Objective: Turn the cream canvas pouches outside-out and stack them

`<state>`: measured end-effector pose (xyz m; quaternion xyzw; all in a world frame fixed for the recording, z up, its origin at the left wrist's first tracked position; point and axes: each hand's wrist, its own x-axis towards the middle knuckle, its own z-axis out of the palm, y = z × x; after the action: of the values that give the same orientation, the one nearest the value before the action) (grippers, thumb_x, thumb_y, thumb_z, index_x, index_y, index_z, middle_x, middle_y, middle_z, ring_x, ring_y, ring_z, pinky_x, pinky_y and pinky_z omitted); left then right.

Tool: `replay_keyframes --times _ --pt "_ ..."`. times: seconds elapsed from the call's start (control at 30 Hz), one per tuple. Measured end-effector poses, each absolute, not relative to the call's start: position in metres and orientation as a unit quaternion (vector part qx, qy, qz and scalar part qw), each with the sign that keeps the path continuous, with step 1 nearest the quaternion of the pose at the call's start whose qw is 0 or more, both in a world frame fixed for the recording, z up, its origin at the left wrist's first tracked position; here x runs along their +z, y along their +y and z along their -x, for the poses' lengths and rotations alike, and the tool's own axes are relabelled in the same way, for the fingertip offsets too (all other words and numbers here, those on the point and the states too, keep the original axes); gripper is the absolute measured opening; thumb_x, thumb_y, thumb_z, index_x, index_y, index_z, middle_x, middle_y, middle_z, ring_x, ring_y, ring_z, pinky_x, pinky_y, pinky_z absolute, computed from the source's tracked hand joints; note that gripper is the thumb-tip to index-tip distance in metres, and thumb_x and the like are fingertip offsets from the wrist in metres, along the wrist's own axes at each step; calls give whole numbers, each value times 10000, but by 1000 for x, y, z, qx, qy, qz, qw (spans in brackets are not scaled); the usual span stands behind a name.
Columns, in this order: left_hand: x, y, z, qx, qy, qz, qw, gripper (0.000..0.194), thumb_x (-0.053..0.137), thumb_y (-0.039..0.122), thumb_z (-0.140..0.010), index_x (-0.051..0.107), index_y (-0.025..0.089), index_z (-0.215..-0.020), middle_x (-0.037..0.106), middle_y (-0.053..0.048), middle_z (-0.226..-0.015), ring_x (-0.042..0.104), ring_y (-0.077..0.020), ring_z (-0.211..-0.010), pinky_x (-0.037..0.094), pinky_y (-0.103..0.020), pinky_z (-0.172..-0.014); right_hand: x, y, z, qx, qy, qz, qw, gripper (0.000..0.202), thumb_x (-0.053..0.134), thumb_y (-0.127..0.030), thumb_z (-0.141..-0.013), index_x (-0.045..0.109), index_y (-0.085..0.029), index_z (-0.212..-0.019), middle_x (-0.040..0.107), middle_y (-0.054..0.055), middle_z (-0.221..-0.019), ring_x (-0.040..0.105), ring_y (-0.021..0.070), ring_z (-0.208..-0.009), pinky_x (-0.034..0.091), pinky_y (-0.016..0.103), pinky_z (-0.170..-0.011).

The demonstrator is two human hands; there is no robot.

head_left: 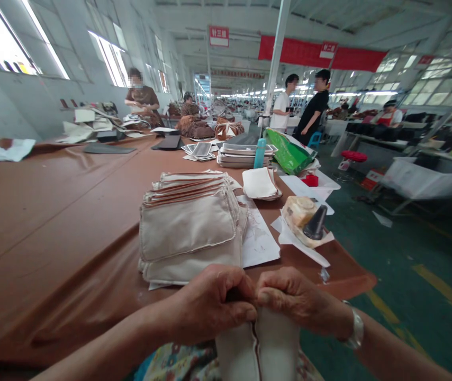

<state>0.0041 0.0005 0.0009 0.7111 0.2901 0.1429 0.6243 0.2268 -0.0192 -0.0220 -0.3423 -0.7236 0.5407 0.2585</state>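
Cream fabric piece [276,346] hangs below the grip [255,296], both hands pinching its top edge

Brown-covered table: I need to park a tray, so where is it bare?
The widest bare patch of the brown cover lies left of the beige stack, back to the dark sheet and white cloth. A smaller one: the near right corner, below the black cone. Crowded: right of the stack, with paper and bottle.

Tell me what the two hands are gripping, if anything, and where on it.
Both the left hand and right hand pinch a pale fabric piece at its upper end, beside its dark seam.
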Motion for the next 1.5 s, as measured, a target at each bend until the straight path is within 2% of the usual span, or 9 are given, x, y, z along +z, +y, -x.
replay_keyframes --times 0.13,0.23,0.33,0.57,0.87,1.03,1.27,1.4,1.5 --pt "7 5 7 105 277 -683 668 422 791 447 -682 620 149 -926 523 26 -770 398 -100 -645 317 -181 -538 -21 -20 -229 544 -715 347 268 416 533 -490 -922 545 -133 -709 413 -29 -626 323 80 -547 225 201 -467" --pt "10 9 13 110 275 -697 653 484 562 602 -845 663 129 -843 553 -8 -771 430 -122 -662 346 -212 -584 -26 -23 -230 545 -711 357 264 408 527 -483 -928 556 -135 -718 403 -32 -617 314 80 -538 211 207 -463" --pt "7 8 11 149 302 -693 637 563 376 570 -949 677 126 -780 566 -25 -754 453 -139 -681 363 -232 -636 -28 -26 -230 555 -703 357 265 393 526 -473 -932 560 -141 -725 417 -29 -625 329 86 -550 223 210 -478" --pt "-6 0 -5 149 313 -536 770 374 688 485 -748 576 135 -676 433 41 -591 322 -81 -503 246 -223 -473 -30 -27 -231 569 -683 373 264 383 539 -482 -920 552 -147 -733 450 -15 -661 353 101 -588 251 221 -509" --pt "-26 -6 -6 203 337 -591 704 357 704 409 -722 515 137 -588 411 42 -583 290 -74 -536 214 -212 -482 -39 -35 -221 397 -786 385 278 327 480 -343 -963 505 -167 -689 490 -16 -632 443 106 -580 302 230 -551" --pt "-17 -3 -3 179 305 -518 779 529 545 614 -837 626 102 -732 515 -14 -655 389 -93 -539 285 -219 -496 -32 -37 -226 446 -754 378 300 359 483 -419 -958 533 -170 -704 490 -17 -631 447 113 -587 314 227 -541" --pt "-17 -17 -12 214 274 -552 758 426 673 509 -793 498 146 -656 313 69 -552 217 -62 -488 156 -224 -454 -42 -33 -222 514 -705 360 329 429 533 -501 -923 537 -156 -669 485 -17 -623 431 109 -573 330 225 -532" --pt "-16 -26 -7 278 288 -641 655 414 546 510 -893 490 150 -695 383 32 -619 316 -88 -554 269 -218 -521 -21 -26 -239 472 -680 412 379 413 397 -516 -978 626 -176 -1032 641 77 -932 592 200 -856 474 311 -776" --pt "-13 -32 -2 335 284 -715 544 362 488 430 -946 511 157 -710 496 -12 -691 445 -128 -655 362 -238 -629 1 -33 -253 419 -658 482 398 515 383 -543 -970 465 -238 -1378 524 137 -1353 486 278 -1236 399 438 -1016"
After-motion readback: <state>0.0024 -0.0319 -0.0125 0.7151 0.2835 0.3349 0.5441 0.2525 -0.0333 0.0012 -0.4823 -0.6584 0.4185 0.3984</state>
